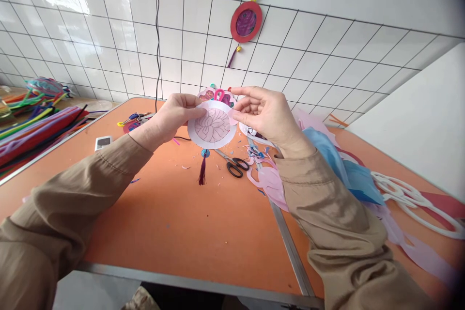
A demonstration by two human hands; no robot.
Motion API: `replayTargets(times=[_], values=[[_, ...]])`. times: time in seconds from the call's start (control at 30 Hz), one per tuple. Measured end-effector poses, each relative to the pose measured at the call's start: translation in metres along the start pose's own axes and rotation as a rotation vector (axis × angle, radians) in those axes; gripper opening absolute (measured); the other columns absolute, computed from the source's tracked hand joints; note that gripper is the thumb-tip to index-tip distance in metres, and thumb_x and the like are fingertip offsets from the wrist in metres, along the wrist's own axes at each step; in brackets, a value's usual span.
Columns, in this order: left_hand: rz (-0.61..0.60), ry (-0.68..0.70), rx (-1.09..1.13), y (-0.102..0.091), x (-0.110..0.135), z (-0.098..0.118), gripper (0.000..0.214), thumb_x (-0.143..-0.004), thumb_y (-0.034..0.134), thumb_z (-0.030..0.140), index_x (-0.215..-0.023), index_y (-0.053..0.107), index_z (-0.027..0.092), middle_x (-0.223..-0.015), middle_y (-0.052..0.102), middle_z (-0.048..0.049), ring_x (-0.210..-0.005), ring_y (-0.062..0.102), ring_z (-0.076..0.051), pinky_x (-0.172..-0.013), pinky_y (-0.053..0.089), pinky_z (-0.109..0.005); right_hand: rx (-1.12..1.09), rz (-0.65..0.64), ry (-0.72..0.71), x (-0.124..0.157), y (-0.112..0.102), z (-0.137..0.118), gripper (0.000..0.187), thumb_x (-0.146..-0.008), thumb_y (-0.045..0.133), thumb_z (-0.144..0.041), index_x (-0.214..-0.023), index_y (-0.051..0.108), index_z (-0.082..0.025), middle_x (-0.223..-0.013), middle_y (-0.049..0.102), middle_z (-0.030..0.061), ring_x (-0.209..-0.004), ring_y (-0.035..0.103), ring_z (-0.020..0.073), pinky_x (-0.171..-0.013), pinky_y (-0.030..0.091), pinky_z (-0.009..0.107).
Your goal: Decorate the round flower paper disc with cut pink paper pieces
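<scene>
In the head view, the left hand [172, 114] pinches the upper left edge of a round paper disc [212, 130] with a flower drawing — raised above the orange tabletop [174, 227]. The right hand [267, 114] has its fingers bent at the disc's right edge; whether they grip it, I cannot tell. Black-handled scissors [235, 167] lie beyond, near pink scraps [271, 181].

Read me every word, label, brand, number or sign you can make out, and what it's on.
None: no word, brand, number or sign is readable in this view.
Small white device with a dark screen: any marking is too small and blurred to read.
Round disc in the left hand: a line-drawn flower, no lettering visible.
</scene>
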State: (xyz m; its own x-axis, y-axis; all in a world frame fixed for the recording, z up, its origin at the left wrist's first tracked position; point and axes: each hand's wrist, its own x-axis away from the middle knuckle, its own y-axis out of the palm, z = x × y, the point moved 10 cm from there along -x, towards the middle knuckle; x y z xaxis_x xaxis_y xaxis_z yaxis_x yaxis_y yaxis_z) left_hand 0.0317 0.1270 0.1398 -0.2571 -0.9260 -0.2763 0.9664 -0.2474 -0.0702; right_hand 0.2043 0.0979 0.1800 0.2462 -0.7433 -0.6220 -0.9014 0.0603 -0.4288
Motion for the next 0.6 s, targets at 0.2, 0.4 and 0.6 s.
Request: replayTargets(times=[0.2, 0.4, 0.6], values=[[0.008, -0.009, -0.005, -0.0008, -0.0001, -0.0005, 0.007, -0.070, 0.073, 0.017, -0.065, 0.069, 0.014, -0.062, 0.065, -0.0035, -0.054, 0.057, -0.013, -0.052, 0.045, -0.027, 0.008, -0.020, -0.011, -0.0010, 0.0026, 0.0007, 0.041, -0.074, 0.079, -0.017, -0.114, 0.074, -0.027, -0.077, 0.075, -0.0001, -0.068, 0.070, 0.0188, -0.067, 0.057, 0.036], [-0.004, -0.011, 0.002, 0.0009, -0.0007, -0.0010, 0.005, -0.068, 0.074, 0.018, -0.067, 0.070, 0.014, -0.062, 0.065, -0.0034, -0.056, 0.057, -0.013, -0.052, 0.045, -0.026, 0.034, -0.007, -0.036, -0.0019, 0.0038, -0.0021, 0.039, -0.074, 0.075, -0.015, -0.112, 0.074, -0.025, -0.075, 0.073, -0.0003, -0.064, 0.066, 0.0169, -0.062, 0.053, 0.034], [-0.019, -0.020, -0.019, 0.0025, 0.0002, -0.0034, 0.010, -0.068, 0.075, 0.021, -0.065, 0.068, 0.015, -0.063, 0.064, -0.0040, -0.059, 0.057, -0.014, -0.055, 0.047, -0.027, 0.109, -0.024, -0.071, -0.0023, 0.0068, -0.0039, 0.042, -0.074, 0.071, -0.015, -0.116, 0.073, -0.022, -0.071, 0.069, -0.0023, -0.062, 0.059, 0.0142, -0.064, 0.052, 0.032]])
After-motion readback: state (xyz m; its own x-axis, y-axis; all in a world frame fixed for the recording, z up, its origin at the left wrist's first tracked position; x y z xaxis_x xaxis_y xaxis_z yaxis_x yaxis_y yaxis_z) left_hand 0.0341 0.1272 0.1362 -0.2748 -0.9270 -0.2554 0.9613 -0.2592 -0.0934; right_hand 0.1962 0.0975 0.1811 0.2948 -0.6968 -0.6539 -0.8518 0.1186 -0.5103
